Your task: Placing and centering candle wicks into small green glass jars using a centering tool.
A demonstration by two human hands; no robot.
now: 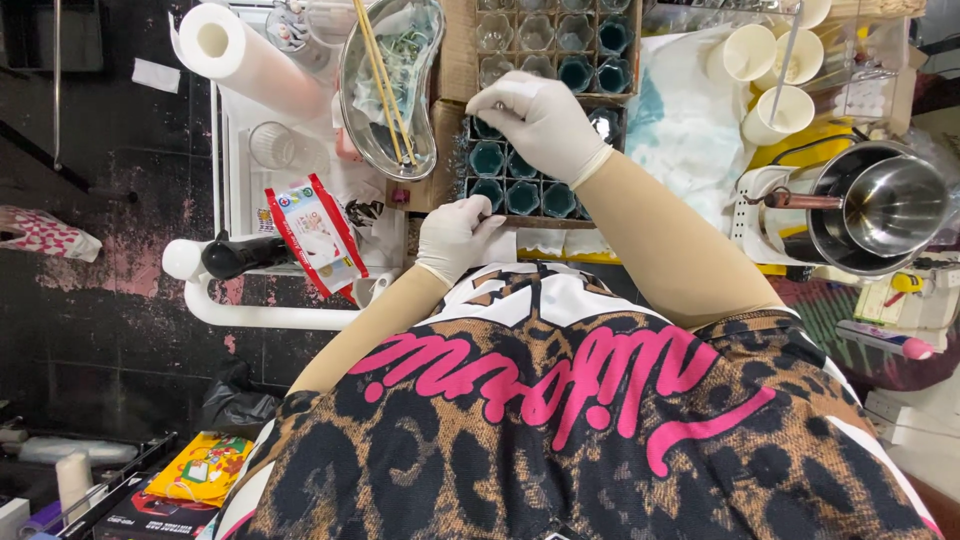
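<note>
Teal-tinted small glass cups (pixel 520 178) stand packed in the cells of a cardboard divider box (pixel 448 150), and both gloved hands work at that box. The right hand (pixel 540 120) hovers over the middle rows with its fingers bunched together, pinching something small at the tips; what it pinches is too small to tell. The left hand (pixel 455 235) sits at the near edge of the box, fingers curled in narrow, touching the cardboard rim; whether it holds anything cannot be told. A second divider box (pixel 560 40) lies just beyond the first, its cells holding clear glass cups and a few teal ones.

Just beside the boxes lies a kidney-shaped metal tray (pixel 395 85) with greenish material in it and a pair of pale chopsticks (pixel 382 75) resting across. Beside that stand a clear glass jar (pixel 272 145), a roll of white paper (pixel 245 55) and a red-and-white packet of wipes (pixel 315 235), all on a white cart (pixel 225 180). On the other side, white paper cups (pixel 768 75) are grouped by a crumpled white cloth (pixel 690 120), and nested steel pots (pixel 880 205) stand near the far edge.

The surfaces are crowded right to their rims; the only open room is the dark tiled floor (pixel 110 330) beyond the cart.
</note>
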